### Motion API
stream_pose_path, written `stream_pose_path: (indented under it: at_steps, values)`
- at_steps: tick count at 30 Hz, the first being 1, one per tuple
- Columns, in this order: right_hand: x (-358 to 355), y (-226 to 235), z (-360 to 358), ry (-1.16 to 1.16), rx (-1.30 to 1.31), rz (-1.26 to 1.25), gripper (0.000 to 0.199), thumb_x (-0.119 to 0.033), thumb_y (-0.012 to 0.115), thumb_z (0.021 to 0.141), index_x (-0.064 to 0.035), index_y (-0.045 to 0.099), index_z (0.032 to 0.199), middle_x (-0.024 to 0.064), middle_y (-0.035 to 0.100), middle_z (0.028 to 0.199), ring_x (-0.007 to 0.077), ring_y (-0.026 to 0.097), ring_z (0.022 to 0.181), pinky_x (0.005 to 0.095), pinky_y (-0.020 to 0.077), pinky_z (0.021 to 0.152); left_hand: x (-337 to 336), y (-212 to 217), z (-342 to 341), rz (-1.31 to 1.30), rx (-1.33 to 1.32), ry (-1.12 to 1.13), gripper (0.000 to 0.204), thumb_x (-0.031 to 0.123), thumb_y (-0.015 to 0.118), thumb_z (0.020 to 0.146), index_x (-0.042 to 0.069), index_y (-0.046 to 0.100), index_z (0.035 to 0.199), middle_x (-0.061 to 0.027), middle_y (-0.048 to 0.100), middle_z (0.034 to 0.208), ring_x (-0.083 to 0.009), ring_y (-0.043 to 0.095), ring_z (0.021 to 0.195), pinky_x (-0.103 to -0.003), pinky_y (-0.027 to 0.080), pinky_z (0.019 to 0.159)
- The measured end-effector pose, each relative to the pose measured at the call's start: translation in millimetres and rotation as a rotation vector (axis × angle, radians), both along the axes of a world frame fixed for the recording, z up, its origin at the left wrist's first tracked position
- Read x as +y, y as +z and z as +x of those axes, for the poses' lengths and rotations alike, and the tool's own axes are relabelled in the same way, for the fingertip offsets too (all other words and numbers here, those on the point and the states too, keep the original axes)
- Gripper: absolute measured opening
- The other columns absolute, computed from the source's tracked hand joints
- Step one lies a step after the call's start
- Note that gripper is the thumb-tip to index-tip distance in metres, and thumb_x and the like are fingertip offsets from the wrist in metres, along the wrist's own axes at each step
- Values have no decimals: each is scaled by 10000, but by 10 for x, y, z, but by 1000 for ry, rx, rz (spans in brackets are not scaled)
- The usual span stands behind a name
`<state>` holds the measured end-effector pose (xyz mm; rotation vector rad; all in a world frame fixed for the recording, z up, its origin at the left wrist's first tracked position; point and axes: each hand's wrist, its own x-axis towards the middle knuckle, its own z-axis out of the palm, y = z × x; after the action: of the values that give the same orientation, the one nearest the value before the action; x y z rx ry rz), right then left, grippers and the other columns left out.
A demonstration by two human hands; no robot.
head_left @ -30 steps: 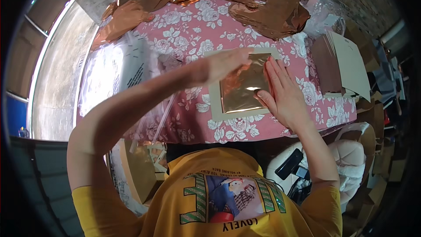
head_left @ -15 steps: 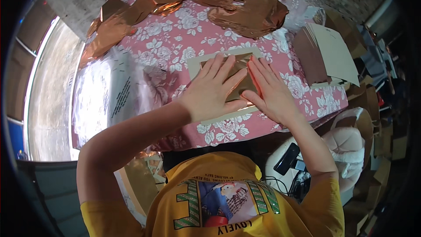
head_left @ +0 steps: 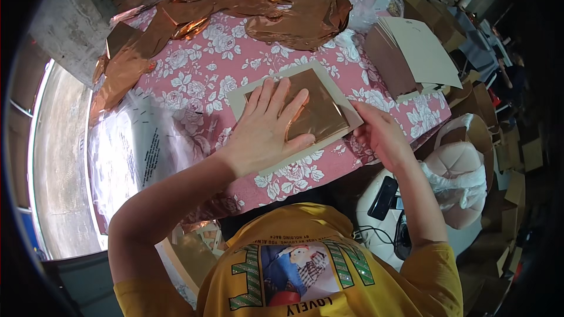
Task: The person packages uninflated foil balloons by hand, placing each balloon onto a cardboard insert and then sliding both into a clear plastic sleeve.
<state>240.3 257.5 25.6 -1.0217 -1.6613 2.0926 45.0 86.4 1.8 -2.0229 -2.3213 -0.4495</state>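
A copper foil square [head_left: 314,111] lies on a cream card [head_left: 346,111] near the front edge of the floral worktop [head_left: 200,82]. The left hand [head_left: 267,129] presses flat on both, fingers spread, gripping nothing. The right hand [head_left: 382,135] touches the card's right corner; its fingers' hold cannot be told. A printed clear bag [head_left: 141,147] lies left, crumpled foil [head_left: 282,6] behind, stacked cards [head_left: 420,53] right.

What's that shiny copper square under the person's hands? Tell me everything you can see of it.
The copper foil sheet looks like thin, glossy metallic film, roughly square and slightly creased. It lies flat, turned at an angle, on a larger cream card on the floral tablecloth. The left hand presses flat on its left part; the right hand touches the card's right edge beside it.
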Motion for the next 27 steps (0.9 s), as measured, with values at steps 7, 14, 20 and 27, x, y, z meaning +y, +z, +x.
stream_pose_path:
  at_steps: [7, 14, 20, 27]
  values:
    - [-494, 199, -235, 204, -277, 5, 419, -453, 529, 984, -54, 622, 1073, 118, 705, 763, 129, 673, 619, 221, 486, 487, -10, -69, -27, 66, 5, -11, 757, 549, 496, 951, 127, 269, 1537, -265, 221, 1561, -489, 213, 1426, -547, 201, 1162]
    - [-733, -49, -376, 85, -84, 23, 398, -393, 497, 1018, -21, 639, 1025, 117, 687, 777, 154, 651, 625, 249, 525, 578, -19, -118, -43, 221, -28, -21, 742, 524, 579, 898, 72, 377, 1450, -257, 370, 1447, -496, 349, 1314, -573, 296, 1095]
    - [-644, -163, -310, 105, -84, 151, 383, -312, 461, 1011, 29, 632, 1042, 136, 696, 826, 160, 671, 653, 262, 556, 607, 38, -261, -34, 282, -10, -15, 804, 637, 449, 936, 137, 273, 1541, -305, 321, 1498, -513, 297, 1373, -575, 210, 1143]
    - [-589, -161, -263, 7, 82, 90, 255, -242, 554, 991, 0, 633, 1004, 100, 680, 845, 161, 676, 657, 249, 559, 569, -375, 348, -79, 139, -106, 172, 750, 578, 471, 957, 79, 314, 1495, -295, 297, 1517, -465, 224, 1440, -570, 130, 1174]
